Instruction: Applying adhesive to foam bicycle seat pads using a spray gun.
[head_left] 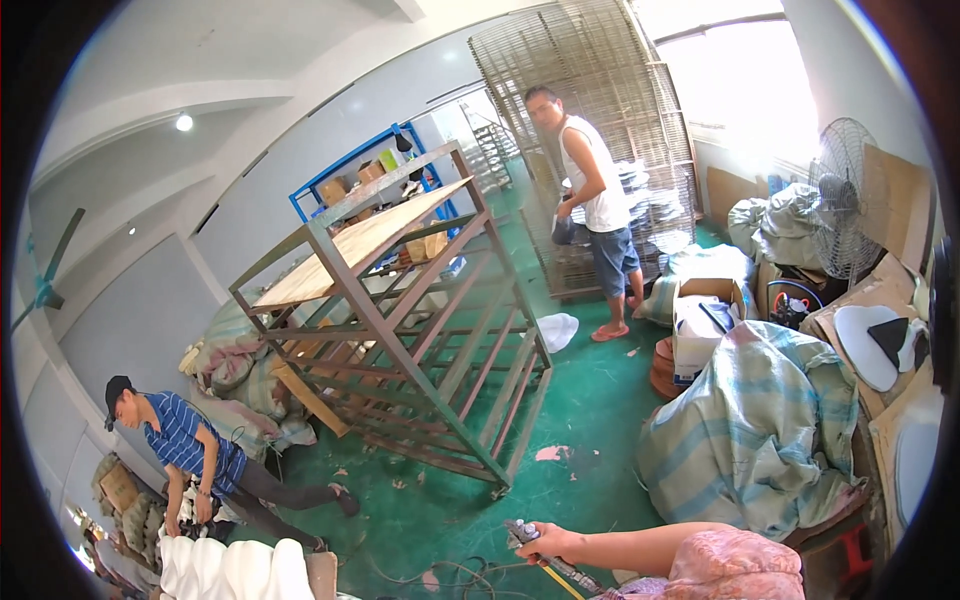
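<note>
Near the lower edge, my right arm reaches leftward out of a pink patterned sleeve. At its end my right hand [540,542] is closed around a grey metal tool [519,532], whose exact kind I cannot make out. A dark, jointed-looking length and a yellow strip [563,583] run down from below the hand to the lower edge. My left hand is not in view. Lower left of my right hand, a row of white, rounded, foot-shaped forms [235,572] stands beside a brown board.
A tall metal rack [400,370] with a wooden board stands mid-room. One person [595,190] stands by slatted racks; another [205,450] bends at left. A large striped sack [750,430], a box [700,345] and a fan [845,195] line the right. Cables [455,575] lie on the green floor.
</note>
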